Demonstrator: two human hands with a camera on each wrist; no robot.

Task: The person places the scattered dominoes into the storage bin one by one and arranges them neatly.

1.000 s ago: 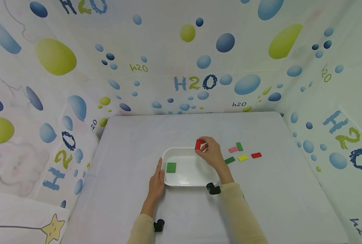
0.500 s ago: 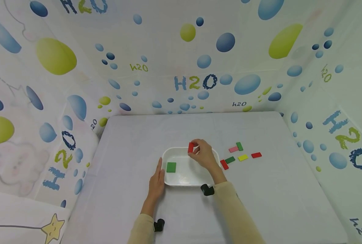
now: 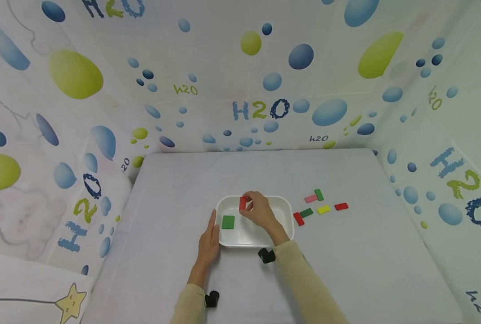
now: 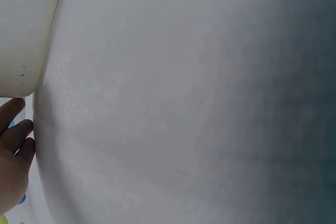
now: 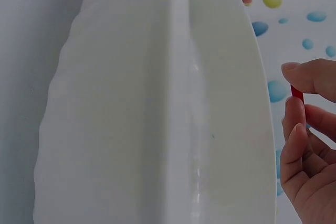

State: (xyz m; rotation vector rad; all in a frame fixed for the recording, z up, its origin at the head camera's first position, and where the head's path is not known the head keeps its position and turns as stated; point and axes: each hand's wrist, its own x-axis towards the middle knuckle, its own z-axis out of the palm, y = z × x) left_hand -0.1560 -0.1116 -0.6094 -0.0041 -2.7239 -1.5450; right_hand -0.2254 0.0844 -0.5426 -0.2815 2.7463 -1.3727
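Table: bare cloth (image 3: 163,198) around the work, probably leaves room to sort.
Tray (image 3: 246,237): mid-table, well in from far edge.
Left hand (image 3: 209,245): grip extended, not clasping; fingers along tray side facing table's left edge, likely steadying it.
Right hand (image 3: 260,212): grip closed to a fingertip pinch on red tile (image 3: 242,204), over tray; edge-on hold probably keeps faces free.
Green square (image 3: 228,222): in tray, left end.
Loose tiles (image 3: 323,209): between tray and table's right edge, likely for right-hand reach.

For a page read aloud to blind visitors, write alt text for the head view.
A person's right hand pinches a red block over a white tray; the left hand rests against the tray's left side. A green square lies in the tray. Six loose blocks, red, green, yellow and pink, lie on the white table to its right.
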